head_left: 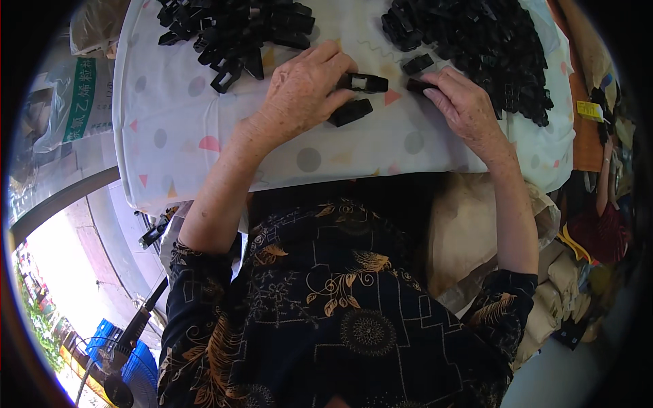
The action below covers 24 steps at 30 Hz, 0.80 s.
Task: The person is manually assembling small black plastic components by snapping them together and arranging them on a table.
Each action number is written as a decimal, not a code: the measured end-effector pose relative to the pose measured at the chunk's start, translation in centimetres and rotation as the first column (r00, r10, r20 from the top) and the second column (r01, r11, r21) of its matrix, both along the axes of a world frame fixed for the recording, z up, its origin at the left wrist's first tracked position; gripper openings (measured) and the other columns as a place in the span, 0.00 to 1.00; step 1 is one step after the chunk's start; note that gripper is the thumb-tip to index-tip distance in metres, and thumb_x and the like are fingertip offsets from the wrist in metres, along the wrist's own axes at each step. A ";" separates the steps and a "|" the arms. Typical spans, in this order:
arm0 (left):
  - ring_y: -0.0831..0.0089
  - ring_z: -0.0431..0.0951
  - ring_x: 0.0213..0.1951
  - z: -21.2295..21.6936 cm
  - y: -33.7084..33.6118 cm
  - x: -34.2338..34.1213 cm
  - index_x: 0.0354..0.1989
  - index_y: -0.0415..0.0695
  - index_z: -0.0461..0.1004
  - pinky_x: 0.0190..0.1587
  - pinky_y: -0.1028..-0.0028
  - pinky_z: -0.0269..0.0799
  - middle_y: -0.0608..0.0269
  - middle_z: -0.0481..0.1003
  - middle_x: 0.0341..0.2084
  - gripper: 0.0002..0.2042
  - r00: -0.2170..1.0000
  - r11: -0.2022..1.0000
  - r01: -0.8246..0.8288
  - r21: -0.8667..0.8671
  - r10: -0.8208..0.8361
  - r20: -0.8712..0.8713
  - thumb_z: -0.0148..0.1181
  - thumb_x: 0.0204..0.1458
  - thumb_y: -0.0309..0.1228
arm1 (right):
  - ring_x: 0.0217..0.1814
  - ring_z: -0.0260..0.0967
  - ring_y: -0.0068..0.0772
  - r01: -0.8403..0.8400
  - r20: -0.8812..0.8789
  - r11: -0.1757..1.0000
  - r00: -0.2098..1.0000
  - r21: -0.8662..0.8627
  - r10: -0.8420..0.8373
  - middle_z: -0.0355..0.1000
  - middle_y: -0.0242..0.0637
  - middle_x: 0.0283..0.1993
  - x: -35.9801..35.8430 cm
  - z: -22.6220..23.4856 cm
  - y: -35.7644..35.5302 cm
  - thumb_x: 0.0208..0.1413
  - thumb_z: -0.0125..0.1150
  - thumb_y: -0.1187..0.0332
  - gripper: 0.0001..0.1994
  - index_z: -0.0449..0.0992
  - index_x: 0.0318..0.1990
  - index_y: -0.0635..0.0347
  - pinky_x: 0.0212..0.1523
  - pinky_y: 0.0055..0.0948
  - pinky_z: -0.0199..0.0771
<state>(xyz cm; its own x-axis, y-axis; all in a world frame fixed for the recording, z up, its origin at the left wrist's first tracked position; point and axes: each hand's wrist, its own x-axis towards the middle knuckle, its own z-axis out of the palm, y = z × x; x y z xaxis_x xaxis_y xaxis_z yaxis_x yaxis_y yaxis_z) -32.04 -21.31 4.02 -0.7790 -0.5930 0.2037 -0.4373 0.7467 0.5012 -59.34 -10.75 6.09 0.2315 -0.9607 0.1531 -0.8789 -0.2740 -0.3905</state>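
Note:
Over the patterned tablecloth (309,160), my left hand (303,88) pinches a black plastic part (369,83) with a pale gap in its middle. Just below it, close to my left thumb, lies a second black plastic piece (352,113). My right hand (464,103) has its thumb and fingers closed on a small dark piece (415,85), mostly covered by the fingertips. A loose black block (417,64) rests just beyond the right fingers. The two hands are apart, and the parts they hold do not touch.
One heap of black plastic parts (235,27) lies at the far left of the table, and a larger heap (476,47) at the far right. A fan (126,360) stands at lower left. Plastic sacks (68,102) are left of the table. Another person's arm (604,178) shows at the right.

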 end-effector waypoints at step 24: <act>0.59 0.77 0.45 0.0 0.4 0.0 0.42 0.45 0.76 0.47 0.62 0.75 0.62 0.72 0.41 0.15 0.995 0.998 -0.052 0.034 0.055 -0.081 0.70 0.44 0.31 | 0.41 0.72 0.40 -0.149 0.015 0.927 0.986 -0.345 0.164 0.75 0.36 0.40 6.6 -0.4 -2.5 0.38 0.72 0.82 0.20 0.81 0.45 0.64 0.44 0.34 0.76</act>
